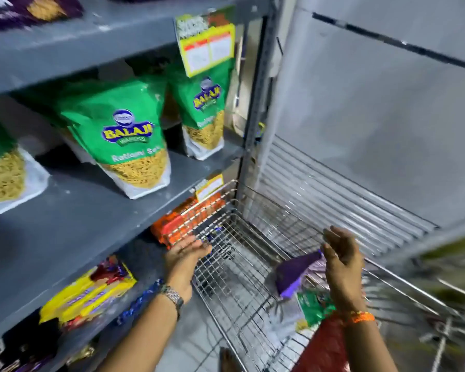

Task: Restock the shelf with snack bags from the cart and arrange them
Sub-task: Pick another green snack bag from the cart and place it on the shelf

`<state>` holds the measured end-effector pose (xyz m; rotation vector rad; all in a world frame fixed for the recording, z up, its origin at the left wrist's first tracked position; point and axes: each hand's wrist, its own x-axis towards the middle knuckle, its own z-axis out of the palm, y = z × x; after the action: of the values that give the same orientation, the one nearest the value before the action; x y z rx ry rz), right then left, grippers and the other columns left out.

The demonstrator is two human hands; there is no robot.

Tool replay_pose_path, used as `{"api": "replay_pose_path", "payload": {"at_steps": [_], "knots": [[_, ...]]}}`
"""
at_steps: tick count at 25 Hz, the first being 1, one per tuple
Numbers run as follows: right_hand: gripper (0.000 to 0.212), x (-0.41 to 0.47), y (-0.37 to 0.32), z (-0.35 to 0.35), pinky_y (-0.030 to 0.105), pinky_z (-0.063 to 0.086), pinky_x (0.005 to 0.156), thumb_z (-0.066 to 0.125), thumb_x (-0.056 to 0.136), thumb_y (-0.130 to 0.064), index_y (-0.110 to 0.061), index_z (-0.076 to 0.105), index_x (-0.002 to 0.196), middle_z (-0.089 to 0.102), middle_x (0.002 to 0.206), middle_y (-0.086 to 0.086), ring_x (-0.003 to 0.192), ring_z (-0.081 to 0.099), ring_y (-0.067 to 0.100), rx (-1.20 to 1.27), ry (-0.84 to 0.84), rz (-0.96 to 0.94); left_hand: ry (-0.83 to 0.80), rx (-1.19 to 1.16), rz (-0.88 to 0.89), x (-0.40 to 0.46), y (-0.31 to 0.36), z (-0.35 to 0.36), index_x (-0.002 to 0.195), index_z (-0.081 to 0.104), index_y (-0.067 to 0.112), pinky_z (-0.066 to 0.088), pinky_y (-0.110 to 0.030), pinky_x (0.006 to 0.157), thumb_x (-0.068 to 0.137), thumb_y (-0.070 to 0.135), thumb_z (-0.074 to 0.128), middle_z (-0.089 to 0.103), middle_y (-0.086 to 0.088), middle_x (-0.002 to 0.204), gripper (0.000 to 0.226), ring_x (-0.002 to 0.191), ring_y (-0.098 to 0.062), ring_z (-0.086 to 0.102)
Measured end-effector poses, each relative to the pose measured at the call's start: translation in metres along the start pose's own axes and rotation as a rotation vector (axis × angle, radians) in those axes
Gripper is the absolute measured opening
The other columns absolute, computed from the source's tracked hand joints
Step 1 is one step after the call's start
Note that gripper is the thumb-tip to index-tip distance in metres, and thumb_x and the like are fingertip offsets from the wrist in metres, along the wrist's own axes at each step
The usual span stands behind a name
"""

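A grey metal shelf (73, 218) on the left carries three upright green snack bags: one in the middle (126, 135), one to the right (204, 108), one cut off at the left edge (0, 167). A wire cart (239, 264) stands at the lower right. Inside it lie a purple bag (295, 272), a green bag (313, 307) and a red bag (325, 347). My left hand (185, 253) hovers palm up at the cart's left rim, holding nothing. My right hand (341, 253) is raised over the purple bag with fingers spread, empty.
Orange packets (183, 221) and yellow packets (86, 294) fill the lower shelf. A yellow price tag (207, 47) hangs from the upper shelf edge. A grey wall with a slatted panel (346, 200) stands behind the cart. A shelf upright (255, 108) separates shelf and cart.
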<state>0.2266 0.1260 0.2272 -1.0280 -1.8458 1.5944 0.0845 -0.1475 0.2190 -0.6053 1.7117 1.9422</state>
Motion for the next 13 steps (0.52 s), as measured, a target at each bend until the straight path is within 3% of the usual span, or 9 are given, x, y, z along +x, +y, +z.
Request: {"api": "replay_pose_path", "payload": {"at_steps": [1,2,4,5,7,8,11,13], "knots": [[0.047,-0.005,0.023,-0.012,0.010,0.050,0.086,0.052,0.088,0.021,-0.021,0.062,0.105,0.071,0.103,-0.004,0.092,0.065,-0.006,-0.066,0.076,0.036,-0.045,0.078,-0.059,-0.001,-0.022,0.015,0.098,0.066,0.014,0.055,-0.026,0.087,0.070,-0.008,0.080,0.071,-0.009,0.101,0.038,0.088,-0.019,0.067],[0.053,-0.011,0.049,-0.021,0.010,0.050,0.084,0.052,0.085,0.024,-0.027,0.063,0.097,0.073,0.094,-0.012,0.087,0.065,-0.007,-0.103,0.135,0.082,-0.084,0.166,-0.100,-0.002,-0.043,0.029,0.101,0.065,0.012,0.056,-0.019,0.077,0.069,-0.007,0.081,0.070,-0.008,0.099,0.040,0.085,-0.017,0.066],[0.043,-0.023,0.089,-0.027,0.023,0.053,0.087,0.055,0.084,0.018,-0.023,0.064,0.093,0.075,0.093,-0.002,0.093,0.069,0.015,-0.169,0.208,0.236,-0.161,0.374,-0.149,0.001,-0.079,0.055,0.106,0.064,0.008,0.054,-0.013,0.059,0.067,-0.006,0.084,0.068,-0.008,0.096,0.046,0.082,-0.017,0.066],[0.033,-0.030,0.105,-0.028,0.036,0.054,0.089,0.058,0.085,0.011,-0.019,0.066,0.096,0.076,0.098,0.012,0.097,0.069,0.027,-0.194,0.238,0.316,-0.215,0.481,-0.182,0.003,-0.096,0.065,0.106,0.064,0.006,0.056,-0.018,0.062,0.063,-0.006,0.086,0.069,-0.011,0.098,0.050,0.085,-0.021,0.066],[0.023,-0.042,0.128,-0.029,0.044,0.051,0.093,0.063,0.085,0.001,-0.010,0.070,0.104,0.073,0.107,0.025,0.102,0.068,0.032,-0.282,0.272,0.457,-0.313,0.667,-0.260,0.011,-0.129,0.082,0.110,0.065,0.001,0.060,-0.036,0.085,0.054,-0.004,0.090,0.071,-0.024,0.110,0.062,0.096,-0.023,0.065],[0.027,-0.047,0.137,-0.031,0.044,0.049,0.095,0.063,0.085,0.000,-0.005,0.069,0.110,0.072,0.111,0.026,0.105,0.067,0.035,-0.333,0.275,0.513,-0.355,0.783,-0.289,0.014,-0.145,0.089,0.116,0.063,0.002,0.057,-0.038,0.093,0.054,0.000,0.092,0.068,-0.025,0.118,0.068,0.100,-0.022,0.063],[0.040,-0.049,0.154,-0.032,0.042,0.046,0.097,0.061,0.083,0.002,0.004,0.059,0.123,0.067,0.119,0.030,0.114,0.062,0.044,-0.474,0.196,0.565,-0.409,1.133,-0.278,0.010,-0.176,0.106,0.126,0.056,0.010,0.052,-0.025,0.089,0.065,0.015,0.090,0.064,-0.009,0.127,0.070,0.109,-0.022,0.061],[0.040,-0.043,0.162,-0.031,0.043,0.046,0.098,0.061,0.082,0.002,0.004,0.058,0.122,0.066,0.120,0.031,0.116,0.061,0.044,-0.526,0.143,0.571,-0.427,1.267,-0.241,0.007,-0.200,0.116,0.130,0.053,0.009,0.050,-0.027,0.096,0.063,0.025,0.092,0.062,-0.009,0.133,0.079,0.118,-0.024,0.060]]}}
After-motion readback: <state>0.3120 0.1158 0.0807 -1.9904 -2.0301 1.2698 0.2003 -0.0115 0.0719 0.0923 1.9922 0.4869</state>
